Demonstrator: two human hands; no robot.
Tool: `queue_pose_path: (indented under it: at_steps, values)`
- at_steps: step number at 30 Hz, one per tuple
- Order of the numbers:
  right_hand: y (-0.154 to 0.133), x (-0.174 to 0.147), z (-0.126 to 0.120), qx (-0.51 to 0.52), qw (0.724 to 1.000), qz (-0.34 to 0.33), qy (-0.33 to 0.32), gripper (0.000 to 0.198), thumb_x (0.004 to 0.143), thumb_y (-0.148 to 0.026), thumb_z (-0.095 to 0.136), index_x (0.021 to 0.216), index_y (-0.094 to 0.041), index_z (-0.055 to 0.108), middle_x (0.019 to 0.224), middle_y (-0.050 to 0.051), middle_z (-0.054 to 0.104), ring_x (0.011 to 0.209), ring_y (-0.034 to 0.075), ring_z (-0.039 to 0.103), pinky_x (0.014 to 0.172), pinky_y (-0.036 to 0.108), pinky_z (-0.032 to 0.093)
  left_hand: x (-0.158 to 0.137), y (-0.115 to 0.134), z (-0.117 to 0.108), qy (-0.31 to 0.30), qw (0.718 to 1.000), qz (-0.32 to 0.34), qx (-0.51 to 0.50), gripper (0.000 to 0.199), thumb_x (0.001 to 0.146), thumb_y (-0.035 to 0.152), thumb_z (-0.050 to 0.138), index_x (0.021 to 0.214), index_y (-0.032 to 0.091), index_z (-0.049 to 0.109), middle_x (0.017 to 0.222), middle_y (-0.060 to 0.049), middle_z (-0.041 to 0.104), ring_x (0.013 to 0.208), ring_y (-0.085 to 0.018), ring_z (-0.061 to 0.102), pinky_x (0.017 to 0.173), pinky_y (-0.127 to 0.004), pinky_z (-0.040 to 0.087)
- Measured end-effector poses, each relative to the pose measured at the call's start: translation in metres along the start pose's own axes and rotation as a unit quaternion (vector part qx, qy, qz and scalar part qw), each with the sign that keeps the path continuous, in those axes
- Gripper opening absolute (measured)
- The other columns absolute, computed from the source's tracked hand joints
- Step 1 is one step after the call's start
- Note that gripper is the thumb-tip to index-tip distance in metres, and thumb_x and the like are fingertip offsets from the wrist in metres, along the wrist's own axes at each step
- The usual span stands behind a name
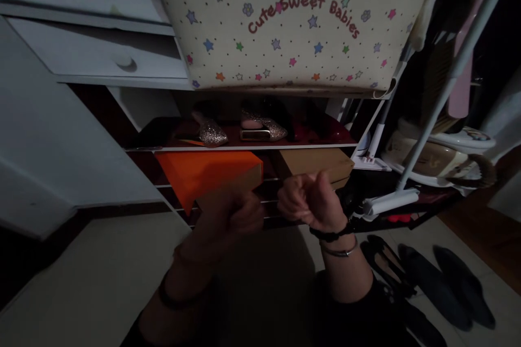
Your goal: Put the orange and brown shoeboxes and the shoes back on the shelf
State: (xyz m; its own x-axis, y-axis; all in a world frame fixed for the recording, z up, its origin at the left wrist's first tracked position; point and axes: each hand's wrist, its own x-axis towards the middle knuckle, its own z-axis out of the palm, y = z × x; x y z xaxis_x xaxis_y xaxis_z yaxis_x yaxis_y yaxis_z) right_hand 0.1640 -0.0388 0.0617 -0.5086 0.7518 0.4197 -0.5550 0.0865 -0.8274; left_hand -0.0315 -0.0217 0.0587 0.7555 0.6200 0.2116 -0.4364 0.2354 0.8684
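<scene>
Sitting below the shoe shelf (252, 148): an orange box (207, 171) at 11 o'clock from the left hand (234, 219), and a cardboard box (313, 161) at 12 o'clock from the right hand (311, 200).
Left fingers: curled inward, dim and blurred; I cannot tell whether they have hold of anything or touch the orange box behind them.
Right fingers: folded toward the palm, thumb raised; nothing shows in them, but their inside is partly hidden.
Wrists: a dark band (329, 233) on the right one, with a metal bracelet (341, 252) below it.
Shoe shelf: glittery shoes (212, 133) between 11 and 12 o'clock from the hands, dark red shoes (334, 129) at 1.
Cream container: star-printed, reading "Cute Sweet Babies" (301, 59), higher at 12 o'clock.
White drawer: round-knobbed (97, 51), at 10 o'clock.
Mop: pale-poled (443, 92), leaning at 2 to 3 o'clock.
Floor: dark shoes (435, 284) at 4 o'clock.
</scene>
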Motion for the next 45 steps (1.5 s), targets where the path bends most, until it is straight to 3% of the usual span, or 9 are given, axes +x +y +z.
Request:
queue_pose_path:
  at_steps: [3,7,18,30,35,38,41,43,45]
  values:
    - [0.008,-0.004,-0.010,0.054,0.994,0.032,-0.091,0.082,0.080,-0.100,0.033,0.057,-0.022,0.039,0.050,-0.009,0.030,0.040,0.004,0.020,0.039,0.019,0.017,-0.007,-0.001,-0.006,-0.015,1.000,-0.017,0.002,0.084,0.072,0.100,0.041,0.050,0.021,0.024,0.043,0.007,0.016,0.037,-0.004,0.014,0.038,-0.022,0.010]
    - [0.025,-0.008,-0.031,0.088,0.983,0.094,-0.133,0.085,0.072,-0.105,0.022,0.057,-0.023,0.036,0.049,-0.010,0.026,0.039,0.003,0.017,0.037,0.018,0.014,-0.007,-0.012,-0.031,-0.024,0.998,-0.047,-0.033,0.084,0.073,0.102,0.031,0.051,0.022,0.021,0.042,0.008,0.011,0.035,-0.004,0.011,0.036,-0.022,0.007]
    - [0.021,-0.021,-0.042,0.081,0.982,0.127,-0.113,0.084,0.073,-0.103,0.031,0.057,-0.021,0.035,0.050,-0.011,0.026,0.039,0.002,0.016,0.038,0.016,0.014,-0.008,-0.013,-0.035,-0.031,0.998,-0.050,-0.021,0.086,0.067,0.105,0.032,0.051,0.022,0.022,0.042,0.008,0.013,0.034,-0.004,0.011,0.035,-0.022,0.009]
    - [0.021,-0.022,-0.042,0.096,0.982,0.127,-0.103,0.082,0.076,-0.101,0.034,0.056,-0.021,0.036,0.049,-0.011,0.027,0.040,0.002,0.018,0.038,0.016,0.014,-0.007,-0.015,-0.033,-0.032,0.998,-0.047,-0.033,0.082,0.078,0.100,0.025,0.052,0.022,0.022,0.042,0.008,0.012,0.035,-0.005,0.011,0.035,-0.022,0.009]
    - [0.019,-0.023,-0.041,0.073,0.987,0.112,-0.084,0.081,0.079,-0.100,0.035,0.057,-0.021,0.038,0.048,-0.011,0.027,0.039,0.003,0.017,0.038,0.017,0.014,-0.007,-0.015,-0.032,-0.014,0.999,-0.041,-0.030,0.081,0.082,0.096,0.033,0.052,0.022,0.022,0.043,0.008,0.013,0.036,-0.004,0.011,0.036,-0.021,0.011]
    - [0.018,-0.023,-0.038,0.033,0.994,0.096,-0.039,0.076,0.086,-0.091,0.048,0.059,-0.020,0.043,0.049,-0.011,0.027,0.040,0.003,0.018,0.040,0.018,0.014,-0.008,-0.014,-0.028,0.048,0.999,-0.019,-0.016,0.074,0.093,0.075,0.052,0.052,0.020,0.026,0.047,0.007,0.019,0.039,-0.004,0.017,0.039,-0.020,0.016]
    - [0.016,-0.024,-0.031,-0.088,0.991,0.069,0.071,0.063,0.089,-0.073,0.068,0.061,-0.021,0.044,0.052,-0.011,0.028,0.044,0.005,0.021,0.045,0.021,0.017,-0.007,-0.017,-0.028,0.128,0.991,-0.008,0.031,0.059,0.094,0.047,0.068,0.057,0.018,0.033,0.052,0.007,0.026,0.043,-0.004,0.023,0.042,-0.018,0.019]
    - [0.015,-0.027,-0.029,-0.244,0.950,0.004,0.192,0.058,0.091,-0.060,0.073,0.060,-0.021,0.043,0.055,-0.009,0.032,0.050,0.007,0.026,0.051,0.023,0.021,-0.005,-0.025,-0.034,0.172,0.980,-0.021,0.094,0.054,0.092,0.042,0.072,0.059,0.018,0.037,0.051,0.007,0.029,0.044,-0.004,0.024,0.043,-0.017,0.018]
    - [0.012,-0.032,-0.032,-0.403,0.857,-0.071,0.314,0.053,0.094,-0.052,0.070,0.061,-0.021,0.045,0.059,-0.007,0.036,0.057,0.009,0.032,0.058,0.024,0.026,-0.001,-0.040,-0.043,0.216,0.964,-0.035,0.148,0.053,0.091,0.044,0.074,0.060,0.018,0.041,0.049,0.006,0.033,0.043,-0.004,0.026,0.043,-0.018,0.017]
